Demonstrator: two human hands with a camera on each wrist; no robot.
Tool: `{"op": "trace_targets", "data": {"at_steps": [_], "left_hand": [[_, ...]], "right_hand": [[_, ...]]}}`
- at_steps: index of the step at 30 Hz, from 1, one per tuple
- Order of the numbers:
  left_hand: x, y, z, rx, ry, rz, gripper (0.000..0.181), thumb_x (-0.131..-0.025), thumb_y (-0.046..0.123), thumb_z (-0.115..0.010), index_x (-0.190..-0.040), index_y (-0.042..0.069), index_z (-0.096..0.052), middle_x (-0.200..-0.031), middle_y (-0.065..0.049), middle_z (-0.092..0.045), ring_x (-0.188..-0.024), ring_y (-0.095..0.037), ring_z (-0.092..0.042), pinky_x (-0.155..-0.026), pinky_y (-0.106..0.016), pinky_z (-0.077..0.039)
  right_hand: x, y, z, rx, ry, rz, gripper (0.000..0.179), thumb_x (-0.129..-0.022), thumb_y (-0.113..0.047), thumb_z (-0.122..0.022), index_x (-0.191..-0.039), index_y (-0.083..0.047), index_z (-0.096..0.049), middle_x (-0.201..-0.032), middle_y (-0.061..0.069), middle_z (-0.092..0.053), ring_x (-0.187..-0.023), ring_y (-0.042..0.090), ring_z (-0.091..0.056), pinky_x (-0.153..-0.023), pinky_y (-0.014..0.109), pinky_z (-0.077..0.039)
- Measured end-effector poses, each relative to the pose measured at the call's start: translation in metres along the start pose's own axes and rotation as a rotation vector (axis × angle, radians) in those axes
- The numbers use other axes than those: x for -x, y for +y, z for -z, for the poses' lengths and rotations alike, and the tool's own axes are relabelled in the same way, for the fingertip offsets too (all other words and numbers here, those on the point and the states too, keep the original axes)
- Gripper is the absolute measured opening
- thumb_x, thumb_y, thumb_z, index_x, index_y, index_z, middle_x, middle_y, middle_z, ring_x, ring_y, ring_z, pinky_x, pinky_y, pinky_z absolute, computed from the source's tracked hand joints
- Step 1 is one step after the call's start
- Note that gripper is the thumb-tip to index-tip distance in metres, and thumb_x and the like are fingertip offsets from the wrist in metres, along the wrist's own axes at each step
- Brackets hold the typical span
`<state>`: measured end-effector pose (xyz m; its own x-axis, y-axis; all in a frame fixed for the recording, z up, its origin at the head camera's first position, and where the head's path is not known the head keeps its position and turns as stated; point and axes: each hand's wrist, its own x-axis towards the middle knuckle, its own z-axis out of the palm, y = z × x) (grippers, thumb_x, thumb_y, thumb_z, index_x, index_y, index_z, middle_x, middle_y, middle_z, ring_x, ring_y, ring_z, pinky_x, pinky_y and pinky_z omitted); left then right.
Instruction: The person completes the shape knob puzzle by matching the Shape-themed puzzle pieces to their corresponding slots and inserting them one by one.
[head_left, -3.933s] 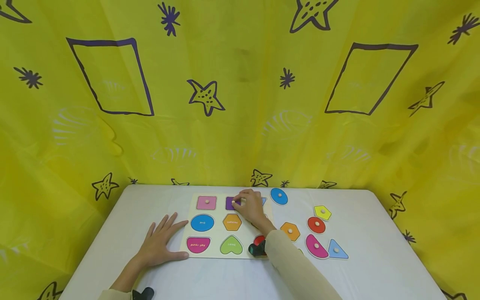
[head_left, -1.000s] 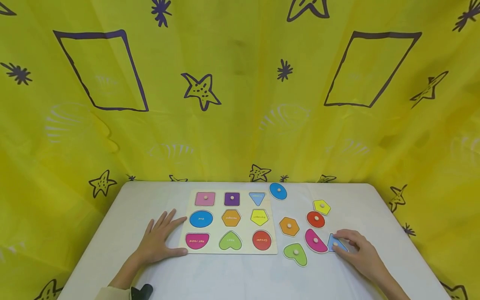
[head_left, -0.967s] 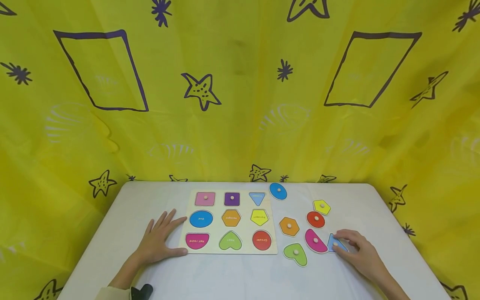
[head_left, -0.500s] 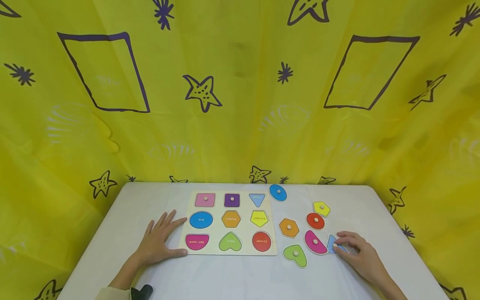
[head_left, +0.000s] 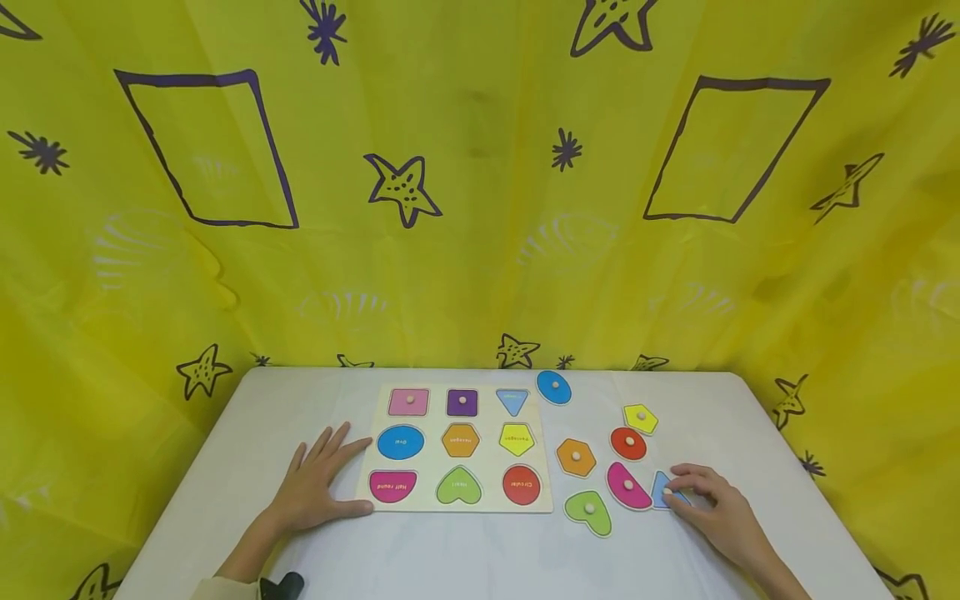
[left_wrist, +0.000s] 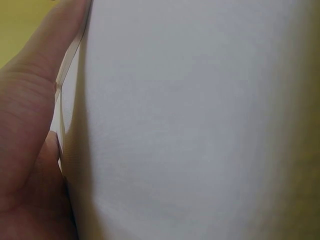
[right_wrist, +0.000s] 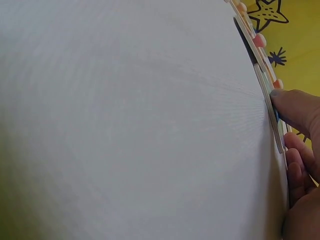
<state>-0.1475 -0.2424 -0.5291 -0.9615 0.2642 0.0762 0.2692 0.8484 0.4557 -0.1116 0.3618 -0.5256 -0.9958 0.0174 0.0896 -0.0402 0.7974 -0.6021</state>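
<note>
A shape puzzle board lies on the table. A pink rectangle piece and a purple square piece with knobs sit in its far row; its other places show printed shapes. My left hand rests spread on the table at the board's left edge, thumb and index fingertip against it. To the right, my right hand pinches the blue triangle piece at its knob, covering part of it. In the right wrist view, the thumb presses on the edge-on piece, low over the table.
Loose knobbed pieces lie right of the board: a blue oval, yellow pentagon, red circle, orange hexagon, magenta half round beside the triangle, and green heart. A yellow curtain stands behind the white table.
Earlier my right hand was at the purple square on the board; it has since let go and moved right to the blue triangle. My left hand has stayed put.
</note>
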Motion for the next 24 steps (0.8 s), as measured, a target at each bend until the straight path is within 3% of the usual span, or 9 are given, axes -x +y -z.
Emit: {"op": "trace_targets", "data": {"at_steps": [4,10,17,24], "left_hand": [[0.000,-0.003,-0.003,0.003,0.021,-0.023,0.097,-0.069,0.070,-0.081,-0.149,0.022,-0.054,-0.161,-0.026,-0.035,-0.148,-0.055,-0.020,-0.112,-0.081,-0.007],[0.002,-0.001,-0.001,0.004,-0.011,0.013,0.098,-0.068,0.070,-0.081,-0.149,0.022,-0.054,-0.162,-0.023,-0.035,-0.150,-0.052,-0.019,-0.113,-0.079,-0.006],[0.003,-0.003,-0.001,-0.004,-0.026,0.026,0.098,-0.068,0.069,-0.081,-0.150,0.022,-0.053,-0.163,-0.022,-0.034,-0.150,-0.052,-0.018,-0.114,-0.079,-0.005],[0.001,-0.001,0.004,0.025,-0.021,-0.013,0.093,-0.072,0.066,-0.080,-0.149,0.020,-0.054,-0.162,-0.025,-0.033,-0.150,-0.053,-0.019,-0.113,-0.080,-0.005]], "right_hand": [[0.001,-0.002,0.000,-0.010,-0.005,-0.011,0.019,-0.088,-0.034,-0.083,-0.098,-0.019,-0.079,-0.126,0.010,-0.067,-0.122,0.036,-0.057,-0.086,-0.003,-0.030],[0.002,-0.004,-0.001,-0.006,-0.011,-0.009,0.016,-0.088,-0.032,-0.083,-0.097,-0.019,-0.079,-0.125,0.008,-0.069,-0.123,0.037,-0.058,-0.087,-0.004,-0.031],[-0.003,-0.006,0.004,0.008,0.007,0.023,0.013,-0.087,-0.025,-0.084,-0.097,-0.020,-0.079,-0.121,0.005,-0.071,-0.111,0.009,-0.061,-0.086,0.004,-0.045],[-0.010,-0.012,0.016,-0.002,-0.010,0.037,0.012,-0.088,-0.019,-0.083,-0.100,-0.016,-0.080,-0.121,0.009,-0.070,-0.103,0.008,-0.062,-0.081,0.018,-0.056]]}}
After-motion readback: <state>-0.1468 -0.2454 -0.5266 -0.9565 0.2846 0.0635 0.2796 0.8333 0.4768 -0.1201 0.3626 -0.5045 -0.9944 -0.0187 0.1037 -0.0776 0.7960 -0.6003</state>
